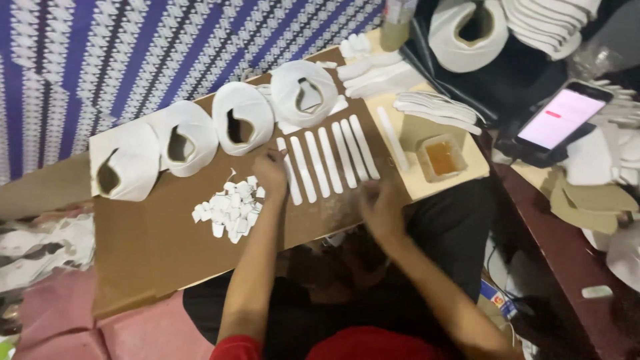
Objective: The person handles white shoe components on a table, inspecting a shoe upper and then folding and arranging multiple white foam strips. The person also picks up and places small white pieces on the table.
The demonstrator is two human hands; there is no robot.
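— Where are your hands on the brown cardboard board (153, 247) across your lap?

— Your left hand (270, 172) sits near the middle of the board, fingers curled down onto the near end of the leftmost long white paper strip (289, 179); whether it pinches the strip, I cannot tell. Your right hand (381, 208) lies at the board's near edge, just below the row of strips; it is blurred, so I cannot tell whether it is spread or holding something.

— What lies around them?

— The row of white strips (331, 159) runs side by side toward the right edge. Just left of your left hand is a heap of small white paper tabs (230, 208). Along the far edge stand four white paper cones with dark openings (243, 119), in a line toward the far left corner. On the pale board at the right sit a single strip (392, 138) and a small clear square tub of amber glue (441, 157), near a fan of more white strips (437, 108).

— Anything beyond?

— A phone with a lit pink screen (561, 120) lies off to the right, well apart.
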